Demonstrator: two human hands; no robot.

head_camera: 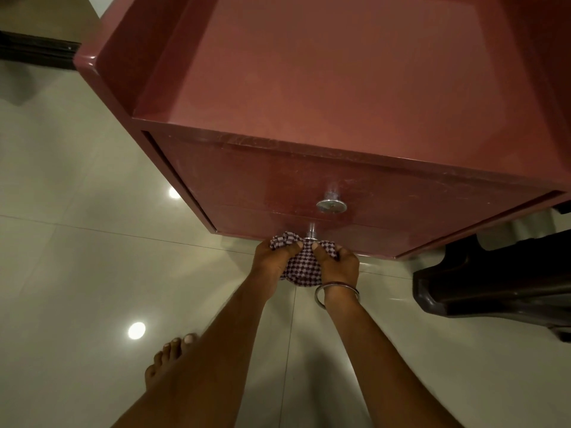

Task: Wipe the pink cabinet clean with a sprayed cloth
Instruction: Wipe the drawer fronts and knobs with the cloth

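The pink cabinet point(309, 88) fills the upper view, seen from above, with two drawer fronts. The upper drawer has a round metal knob point(331, 206). A checked purple-and-white cloth point(304, 267) is wrapped around the lower drawer's knob, whose metal stem point(311, 231) shows above the cloth. My left hand point(273, 257) grips the cloth's left side. My right hand point(338, 264), with a metal bangle at the wrist, grips its right side. Both hands are low against the lower drawer front.
Glossy pale floor tiles point(77, 242) lie to the left and below. Dark wooden furniture point(494, 279) stands close on the right of the cabinet. A dark strip point(37, 54) runs along the floor at the upper left. My bare foot point(168, 356) is at the bottom left.
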